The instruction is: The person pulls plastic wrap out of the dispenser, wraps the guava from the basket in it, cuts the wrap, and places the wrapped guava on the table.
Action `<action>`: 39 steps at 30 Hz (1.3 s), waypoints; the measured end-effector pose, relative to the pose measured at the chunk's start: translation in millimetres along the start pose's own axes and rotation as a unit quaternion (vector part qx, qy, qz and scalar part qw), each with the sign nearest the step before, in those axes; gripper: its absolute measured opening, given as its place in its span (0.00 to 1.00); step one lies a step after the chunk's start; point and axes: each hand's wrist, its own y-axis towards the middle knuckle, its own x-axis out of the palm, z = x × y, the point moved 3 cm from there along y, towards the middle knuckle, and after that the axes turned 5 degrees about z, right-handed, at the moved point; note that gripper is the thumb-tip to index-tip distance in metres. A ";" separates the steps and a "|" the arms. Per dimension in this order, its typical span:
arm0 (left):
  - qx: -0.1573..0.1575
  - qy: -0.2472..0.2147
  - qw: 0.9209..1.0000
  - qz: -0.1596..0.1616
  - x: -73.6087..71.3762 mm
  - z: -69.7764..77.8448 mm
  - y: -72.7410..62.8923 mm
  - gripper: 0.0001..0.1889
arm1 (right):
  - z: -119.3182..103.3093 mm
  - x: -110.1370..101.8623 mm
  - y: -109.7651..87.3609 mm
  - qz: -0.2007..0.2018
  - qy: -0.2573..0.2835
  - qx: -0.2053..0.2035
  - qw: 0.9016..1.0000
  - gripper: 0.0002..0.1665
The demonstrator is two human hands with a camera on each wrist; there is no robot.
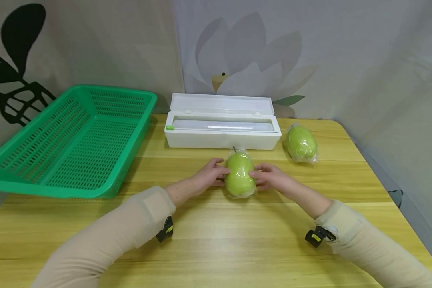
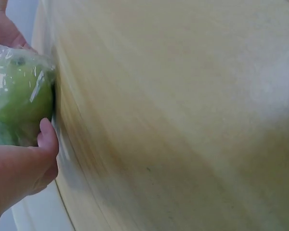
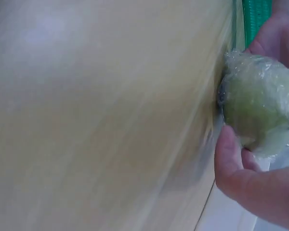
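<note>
A green pear (image 1: 240, 174) wrapped in clear plastic film is at the middle of the table, its stem pointing to the back. My left hand (image 1: 212, 176) grips its left side, and my right hand (image 1: 271, 177) grips its right side, thumb on the front. In the left wrist view, fingers curl against the film-covered pear (image 2: 20, 96) close over the wood. The right wrist view shows the same pear (image 3: 257, 103) between both hands, its film wrinkled at one end.
Behind the pear stands a white cling film dispenser (image 1: 221, 140), lid raised, a film roll (image 1: 223, 125) inside and a green slider at its left. A second wrapped pear (image 1: 302, 143) lies to its right. A green plastic basket (image 1: 129, 154) occupies the table's left side.
</note>
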 end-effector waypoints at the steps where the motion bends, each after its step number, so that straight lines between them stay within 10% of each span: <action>1: -0.003 0.006 1.000 0.000 0.7 -0.6 0.7 0.34 | 0.8 -1.1 -0.5 -0.003 0.004 0.000 1.000 0.37; 22: -0.019 -0.020 1.000 0.001 36.6 11.9 12.6 0.34 | -1.3 -15.5 -24.3 0.020 -0.029 0.018 0.999 0.41; 39: -0.015 -0.009 1.000 0.006 107.9 28.3 47.4 0.26 | 36.3 -83.4 -40.0 0.015 0.111 0.038 0.993 0.36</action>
